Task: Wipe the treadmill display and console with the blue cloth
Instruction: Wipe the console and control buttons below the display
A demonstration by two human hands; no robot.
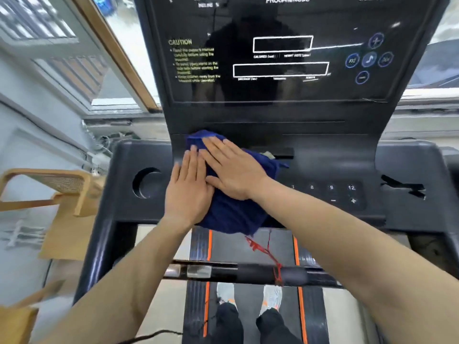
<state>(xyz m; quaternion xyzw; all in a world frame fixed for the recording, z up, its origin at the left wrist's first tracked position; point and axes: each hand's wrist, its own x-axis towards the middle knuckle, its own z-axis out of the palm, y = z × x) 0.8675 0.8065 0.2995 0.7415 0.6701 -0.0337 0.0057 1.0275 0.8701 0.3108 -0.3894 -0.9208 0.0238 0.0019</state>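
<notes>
Blue cloth (231, 214) pinned flat on console (323, 167) by L hand (188, 189) & R hand (233, 170), fingers spread; display (280, 90) above console prob. next.

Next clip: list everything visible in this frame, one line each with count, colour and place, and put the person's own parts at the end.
blue cloth: one, dark blue, flat on the console below the display, under both hands
display: one, glossy black with white and yellow print, top centre
console: one, dark grey, across the middle
cup holder: one, round recess, console's left side
number keys: one group, pale print, console right of the cloth
red cord: one, red, hanging to the handlebar
handlebar: one, black, across the belt
belt: one, black, orange stripes, bottom centre
shoes: two, grey, on the belt
left hand: flat on cloth
right hand: flat on cloth
</notes>
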